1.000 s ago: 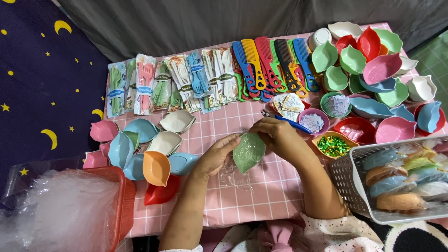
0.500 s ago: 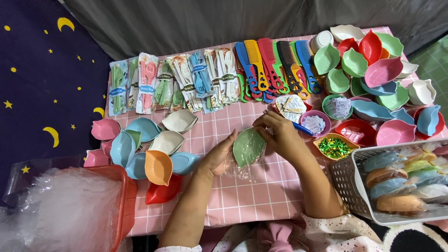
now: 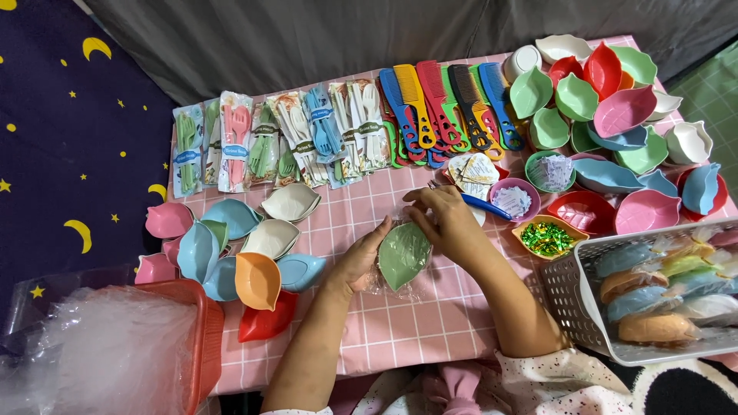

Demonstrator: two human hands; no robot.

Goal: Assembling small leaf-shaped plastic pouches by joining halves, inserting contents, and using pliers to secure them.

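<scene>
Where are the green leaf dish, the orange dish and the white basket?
green leaf dish (image 3: 403, 253), head view, middle of its bowl
orange dish (image 3: 257, 279), head view, its inside
white basket (image 3: 573, 296), head view, left wall

Green leaf-shaped dish (image 3: 403, 253) at frame centre, inside a clear plastic bag (image 3: 388, 286), on pink checked cloth (image 3: 400, 330). Left hand (image 3: 360, 260) grips it at 9 o'clock; right hand (image 3: 446, 221) touches its top at 1 o'clock. Orange dish (image 3: 257, 280) among stacked leaf dishes at 9 o'clock. Comb row (image 3: 446, 107) at 12 o'clock. White basket (image 3: 584, 307) at 3 o'clock.
</scene>
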